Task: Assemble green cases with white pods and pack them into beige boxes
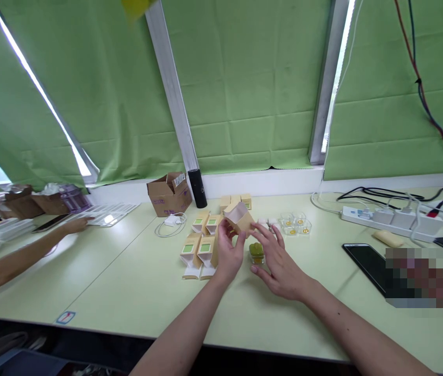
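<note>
The left hand holds a small tan box up off the surface, with thumb and fingers closed on it. The box is open and tipped. The right hand is open with its fingers spread, right next to the box; I cannot tell if it touches. Between the two hands sits a little clear cup with a green thing in it. Just left of the left hand stand more tan boxes with green labels. Past the right hand are clear cups with yellow bits. Well off to the right lies a black phone. Far to the left, another person's hand rests flat.
</note>
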### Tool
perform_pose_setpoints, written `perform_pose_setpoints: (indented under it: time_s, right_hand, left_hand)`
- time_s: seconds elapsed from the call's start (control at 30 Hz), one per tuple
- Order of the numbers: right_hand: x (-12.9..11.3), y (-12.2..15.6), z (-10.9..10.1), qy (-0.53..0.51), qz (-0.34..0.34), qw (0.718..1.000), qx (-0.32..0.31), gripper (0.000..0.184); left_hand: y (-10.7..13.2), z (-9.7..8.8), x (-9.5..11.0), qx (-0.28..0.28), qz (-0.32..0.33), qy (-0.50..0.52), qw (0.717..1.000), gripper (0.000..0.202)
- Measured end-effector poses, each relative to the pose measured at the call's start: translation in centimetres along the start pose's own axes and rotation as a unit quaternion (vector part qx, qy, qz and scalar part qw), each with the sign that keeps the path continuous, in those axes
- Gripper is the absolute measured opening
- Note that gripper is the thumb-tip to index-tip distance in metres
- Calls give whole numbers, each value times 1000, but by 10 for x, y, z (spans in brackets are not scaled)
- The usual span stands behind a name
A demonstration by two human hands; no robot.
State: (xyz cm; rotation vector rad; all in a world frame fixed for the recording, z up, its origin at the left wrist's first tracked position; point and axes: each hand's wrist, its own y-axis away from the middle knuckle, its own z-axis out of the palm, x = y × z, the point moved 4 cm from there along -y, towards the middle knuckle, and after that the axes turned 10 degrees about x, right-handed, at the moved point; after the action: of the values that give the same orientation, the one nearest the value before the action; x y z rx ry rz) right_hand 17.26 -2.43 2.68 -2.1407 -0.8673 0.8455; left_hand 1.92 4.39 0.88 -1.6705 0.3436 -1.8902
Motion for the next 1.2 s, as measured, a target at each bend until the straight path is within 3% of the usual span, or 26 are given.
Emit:
perform_pose_setpoints:
  time_s: [0.13,0.2,0.33,0.47,0.77,1.2]
  right_hand:
    - [16,0,-2,43,66,993,87,75]
    - [28,1,-1,58,118,986,99,70]
    - [47,6,9,47,203,977,49,60]
    - [52,9,19,24,245,969,0,57]
    - [51,10,29,18,248,968,-24,47]
    - [76,8,12,74,280,957,-6,54]
  left_hand:
    - [-2,0,-3,8,-33,14,999,59]
    - [-4,-2,-6,17,-40,3,999,57]
    - [-7,-6,-14,34,-43,-23,998,53]
    - [-9,-12,-18,56,-42,-101,992,53]
    - [-9,-12,-25,23,-54,-166,984,49]
    - [-2,-10,-25,-51,-54,-231,970,51]
